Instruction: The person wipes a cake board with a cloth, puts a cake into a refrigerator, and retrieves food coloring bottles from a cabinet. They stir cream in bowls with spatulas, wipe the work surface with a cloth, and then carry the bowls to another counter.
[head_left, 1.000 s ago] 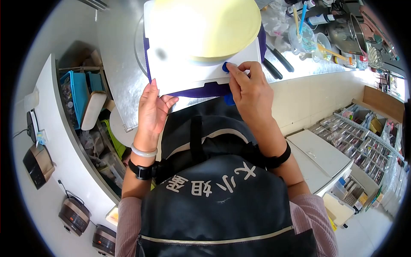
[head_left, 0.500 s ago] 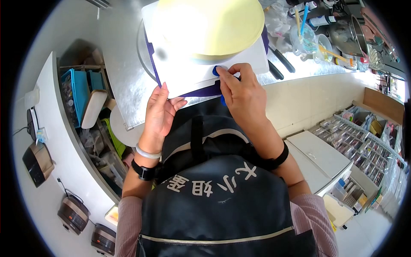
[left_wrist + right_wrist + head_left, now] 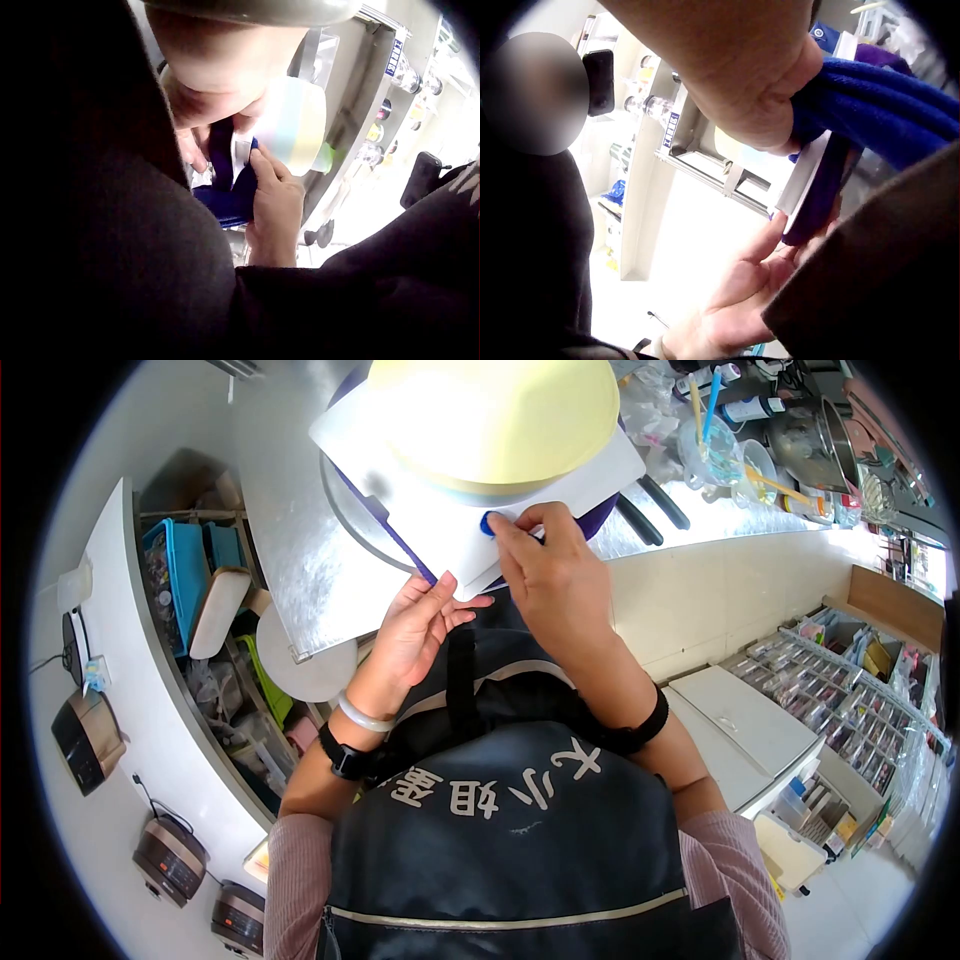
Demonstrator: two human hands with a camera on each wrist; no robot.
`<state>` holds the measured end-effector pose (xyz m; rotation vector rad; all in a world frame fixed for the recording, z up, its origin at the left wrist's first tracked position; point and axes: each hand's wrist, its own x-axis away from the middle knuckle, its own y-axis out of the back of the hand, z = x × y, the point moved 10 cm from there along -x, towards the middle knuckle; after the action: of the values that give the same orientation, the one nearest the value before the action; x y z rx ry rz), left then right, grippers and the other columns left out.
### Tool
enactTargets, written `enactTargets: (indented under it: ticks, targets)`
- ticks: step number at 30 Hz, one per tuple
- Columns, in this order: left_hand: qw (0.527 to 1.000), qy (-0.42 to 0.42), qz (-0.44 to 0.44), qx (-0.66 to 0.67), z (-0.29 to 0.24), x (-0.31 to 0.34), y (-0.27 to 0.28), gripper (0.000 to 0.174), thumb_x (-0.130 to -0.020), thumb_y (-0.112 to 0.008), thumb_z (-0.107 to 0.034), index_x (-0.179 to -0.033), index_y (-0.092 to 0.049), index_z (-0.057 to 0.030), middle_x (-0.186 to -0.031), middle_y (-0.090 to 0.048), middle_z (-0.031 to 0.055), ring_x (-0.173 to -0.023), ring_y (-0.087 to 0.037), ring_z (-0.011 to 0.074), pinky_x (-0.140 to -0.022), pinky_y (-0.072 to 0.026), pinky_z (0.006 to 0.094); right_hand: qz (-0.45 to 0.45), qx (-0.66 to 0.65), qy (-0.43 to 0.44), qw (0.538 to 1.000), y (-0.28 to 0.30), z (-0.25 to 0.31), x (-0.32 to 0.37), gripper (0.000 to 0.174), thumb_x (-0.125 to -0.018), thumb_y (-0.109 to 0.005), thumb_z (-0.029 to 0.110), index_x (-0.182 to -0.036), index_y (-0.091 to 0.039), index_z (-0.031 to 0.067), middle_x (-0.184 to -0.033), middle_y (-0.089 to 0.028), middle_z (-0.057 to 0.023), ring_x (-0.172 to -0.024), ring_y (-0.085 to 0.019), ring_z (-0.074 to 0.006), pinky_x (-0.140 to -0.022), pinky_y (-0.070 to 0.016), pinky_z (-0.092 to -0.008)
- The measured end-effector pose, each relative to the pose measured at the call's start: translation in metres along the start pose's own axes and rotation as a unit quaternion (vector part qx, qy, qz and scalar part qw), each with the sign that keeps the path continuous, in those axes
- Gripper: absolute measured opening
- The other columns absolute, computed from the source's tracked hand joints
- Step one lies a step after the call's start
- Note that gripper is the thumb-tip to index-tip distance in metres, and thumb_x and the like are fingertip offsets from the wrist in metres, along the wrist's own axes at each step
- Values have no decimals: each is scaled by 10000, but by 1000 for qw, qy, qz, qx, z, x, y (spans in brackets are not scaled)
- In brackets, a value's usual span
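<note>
The left hand (image 3: 410,635) is gripping the near corner of the white board (image 3: 435,525), thumb and fingers clamping it together with the purple mat (image 3: 376,512). The right hand (image 3: 555,575) is pinching the blue cloth (image 3: 885,105) between thumb and fingers, holding it at the board's upper face. The round yellow cake (image 3: 495,430) is standing on the board, just beyond the cloth.
</note>
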<state>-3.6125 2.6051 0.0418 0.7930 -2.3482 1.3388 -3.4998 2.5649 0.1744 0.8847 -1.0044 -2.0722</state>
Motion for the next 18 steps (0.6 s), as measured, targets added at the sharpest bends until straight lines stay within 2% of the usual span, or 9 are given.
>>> enactTargets:
  ticks: [6,8,18]
  targets:
    - [1000,26,14,-8,7,-2,-4,245,-906,-519,-224,-1088,-508,-60,-1032,-610,74,-899,-610,180,-722,-468,241,8,-27,19,999,6,-9,1,188,-750,-641,75,-935,-663,101,-839,-525,-46,-692,-561,-203,-546,-453,-310]
    - [1000,14,-4,-20,3,-1,-2,240,-905,-521,-226,-1081,-507,-62,-1028,-610,75,-903,-608,180,-720,-465,237,-35,37,12,999,20,-19,0,213,-710,-645,75,-918,-662,116,-813,-508,-33,-735,-558,-215,-546,-462,-317]
    - [1000,13,-9,-16,4,0,-2,228,-906,-519,-221,-1070,-501,-64,-1018,-610,78,-885,-619,189,-718,-470,238,-24,30,5,999,18,-18,-3,168,-759,-637,89,-923,-671,98,-832,-521,-40,-685,-568,-194,-529,-445,-301]
